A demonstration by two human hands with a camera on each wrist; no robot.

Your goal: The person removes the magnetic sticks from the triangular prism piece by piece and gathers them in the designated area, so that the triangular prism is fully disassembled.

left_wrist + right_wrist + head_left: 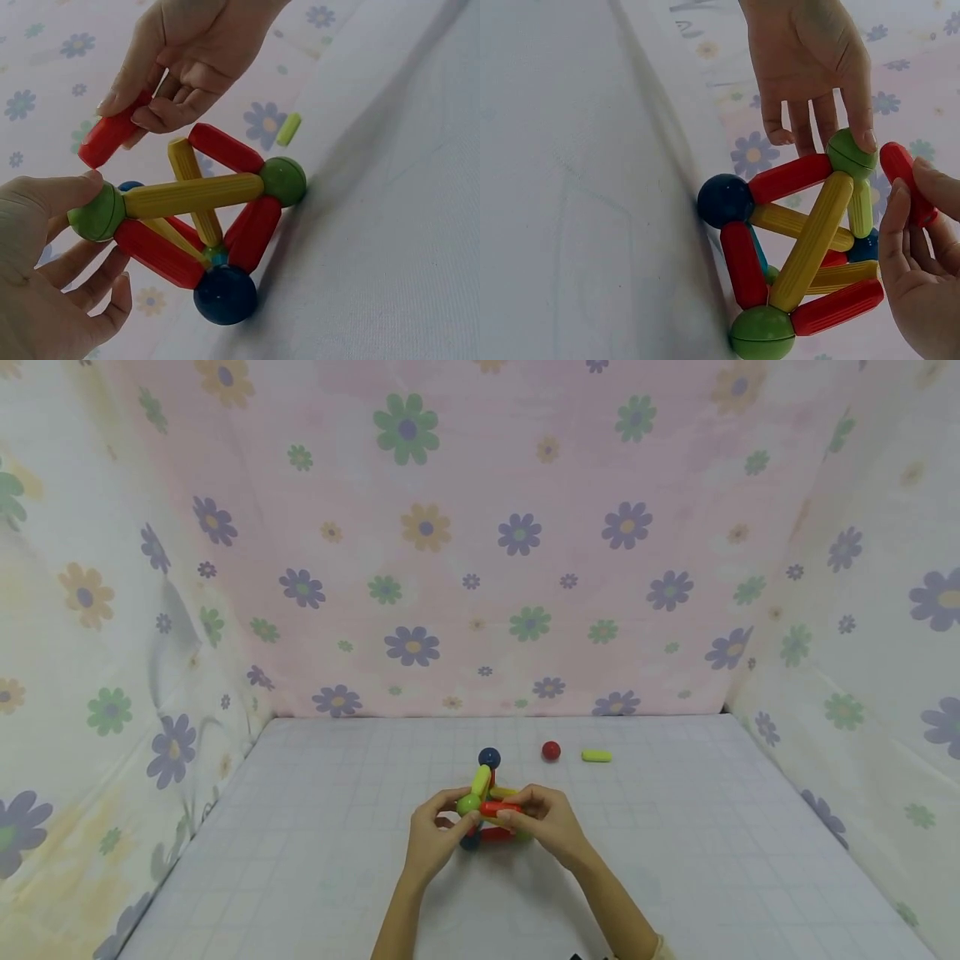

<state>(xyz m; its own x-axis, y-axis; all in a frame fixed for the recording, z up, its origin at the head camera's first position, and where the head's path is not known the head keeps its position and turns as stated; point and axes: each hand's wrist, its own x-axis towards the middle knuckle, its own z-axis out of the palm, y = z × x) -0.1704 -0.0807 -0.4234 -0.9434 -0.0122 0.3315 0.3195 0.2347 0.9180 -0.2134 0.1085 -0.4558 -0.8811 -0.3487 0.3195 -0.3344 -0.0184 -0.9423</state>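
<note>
A frame of ribbed sticks and balls stands on the table between the two hands. My left hand (433, 837) grips its upper green ball (97, 214), thumb on one side and fingers behind. From that ball run a long yellow stick (195, 193) and a red stick (159, 253), which reaches a dark blue ball (225, 294) low on the frame. My right hand (553, 828) pinches a loose red stick (909, 184) between thumb and fingers. One end of this stick points at the upper green ball, close beside my left thumb. Another green ball (763, 332) sits at a lower corner.
Behind the frame, a loose red ball (551, 751) and a short yellow-green stick (597, 757) lie on the white table (300, 827). Flower-patterned cloth (480, 543) hangs at the back and both sides.
</note>
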